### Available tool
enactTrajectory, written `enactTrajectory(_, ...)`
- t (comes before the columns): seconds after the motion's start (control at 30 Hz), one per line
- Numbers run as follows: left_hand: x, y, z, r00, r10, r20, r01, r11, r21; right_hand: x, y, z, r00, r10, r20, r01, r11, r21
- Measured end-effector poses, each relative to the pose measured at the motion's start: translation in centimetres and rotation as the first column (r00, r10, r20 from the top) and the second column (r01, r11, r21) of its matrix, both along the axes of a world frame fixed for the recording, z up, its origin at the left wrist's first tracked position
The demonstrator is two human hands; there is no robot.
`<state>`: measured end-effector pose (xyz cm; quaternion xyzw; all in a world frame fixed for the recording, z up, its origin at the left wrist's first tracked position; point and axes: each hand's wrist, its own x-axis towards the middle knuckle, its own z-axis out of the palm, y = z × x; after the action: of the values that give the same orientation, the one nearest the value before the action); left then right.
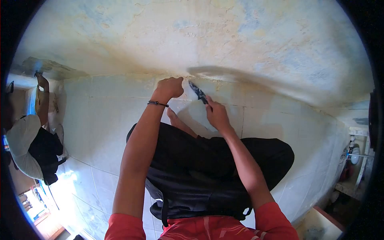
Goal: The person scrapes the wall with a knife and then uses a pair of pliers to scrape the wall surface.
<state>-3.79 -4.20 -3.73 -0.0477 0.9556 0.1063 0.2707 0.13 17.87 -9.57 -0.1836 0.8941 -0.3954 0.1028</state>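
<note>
Dark and mottled, the scraper-like tool (198,92), presumably light and stiff, points toward the foot of the wall (192,44), its handle, the proper hold, gripped in the right hand (218,115), while the left hand (169,89) forms a fist, contents not visible.

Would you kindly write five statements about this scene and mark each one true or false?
1. The right hand holds a dark tool. True.
2. Both wrists are bare. False: a dark bracelet circles the left wrist.
3. The sleeves of the person's top are red. True.
4. Nobody else is in view. False: another person shows at the picture's left.
5. The painted wall has patchy colouring. True.
</note>
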Motion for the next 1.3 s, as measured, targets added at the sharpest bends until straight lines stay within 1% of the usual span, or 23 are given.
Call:
enactTrajectory(0.03,0.1,0.1,0.1,0.999,0.021,-0.034,-0.021,1.000,0.012,0.4,-0.3,-0.5,0.994,0.037,-0.099,-0.039,0.999,-0.021)
enactTrajectory(0.07,0.0,0.1,0.2,0.999,0.018,-0.032,-0.018,1.000,0.011,0.5,-0.2,-0.9,0.995,0.034,-0.098,-0.036,0.999,-0.022)
enactTrajectory(0.13,-0.1,0.0,0.5,1.000,0.015,0.003,-0.015,1.000,0.010,0.6,-0.2,-0.4,0.999,0.039,0.014,-0.039,0.999,0.035)
enactTrajectory(0.17,-0.2,-0.1,0.7,1.000,0.015,0.003,-0.015,1.000,0.011,0.6,-0.1,-0.1,0.999,0.039,0.013,-0.039,0.999,0.036)
enactTrajectory(0.23,-0.4,-0.4,0.7,0.999,0.031,0.013,-0.032,0.999,0.012,0.2,0.2,0.0,0.994,0.056,0.090,-0.057,0.998,0.016)
enactTrajectory(0.37,-0.1,-1.0,0.1,0.998,0.046,-0.034,-0.046,0.999,0.017,-0.7,0.9,0.1,0.998,0.049,0.037,-0.047,0.998,-0.048)
enactTrajectory(0.43,-0.1,-1.3,-0.2,0.999,0.034,-0.027,-0.033,0.999,0.032,-1.3,1.5,0.9,0.994,-0.032,0.106,0.028,0.999,0.038)
enactTrajectory(0.57,-0.4,-1.1,-0.1,0.999,0.034,-0.011,-0.033,0.998,0.048,-1.0,1.5,0.8,0.995,-0.064,0.076,0.058,0.996,0.069)
enactTrajectory(0.63,-0.5,-0.9,0.0,0.999,0.025,0.024,-0.026,0.999,0.030,0.2,0.6,0.5,0.998,0.050,0.041,-0.051,0.998,0.027)
enactTrajectory(0.67,-0.5,-0.9,0.0,0.999,0.025,0.024,-0.026,0.999,0.030,0.5,0.2,0.4,0.991,0.117,0.070,-0.121,0.990,0.066)
enactTrajectory(0.7,-0.4,-0.9,-0.1,1.000,0.018,0.006,-0.018,0.999,0.033,0.5,0.3,0.5,0.991,0.117,0.071,-0.121,0.991,0.064)
enactTrajectory(0.77,-0.4,-1.3,-0.3,1.000,0.014,-0.011,-0.013,0.999,0.030,0.4,0.2,0.5,0.994,0.106,-0.014,-0.105,0.993,0.060)
enactTrajectory(0.8,-0.4,-1.3,-0.2,1.000,0.029,0.004,-0.029,0.999,0.035,0.0,0.5,0.7,0.994,0.109,-0.012,-0.108,0.992,0.059)
enactTrajectory(0.87,-0.3,-1.2,0.1,0.999,0.046,0.014,-0.046,0.998,0.043,-1.2,1.3,1.3,1.000,-0.017,0.013,0.015,0.992,0.127)
enactTrajectory(1.0,-0.4,-0.9,0.2,1.000,0.029,0.002,-0.029,0.999,0.030,-0.6,1.1,0.5,0.998,-0.061,0.026,0.057,0.990,0.126)
enactTrajectory(1.07,-0.3,-0.7,0.2,1.000,0.030,-0.009,-0.030,0.999,0.021,0.5,0.5,-0.5,0.995,0.097,-0.030,-0.097,0.995,0.005)
enactTrajectory(1.1,-0.2,-0.7,0.2,0.999,0.029,-0.017,-0.028,0.999,0.025,0.9,0.0,-0.2,0.995,0.094,-0.029,-0.094,0.996,0.004)
enactTrajectory(1.17,-0.3,-0.7,0.2,0.999,0.028,-0.025,-0.027,0.999,0.024,1.3,-0.7,0.5,0.991,0.125,0.039,-0.128,0.987,0.096)
enactTrajectory(1.23,-0.3,-0.7,0.3,0.998,0.059,0.016,-0.059,0.998,0.009,0.5,-0.1,0.6,0.994,0.101,0.044,-0.104,0.990,0.093)
enactTrajectory(1.3,-0.2,-0.9,0.3,0.999,0.049,0.019,-0.049,0.999,0.013,-0.3,0.3,0.6,0.996,0.076,0.045,-0.080,0.992,0.094)
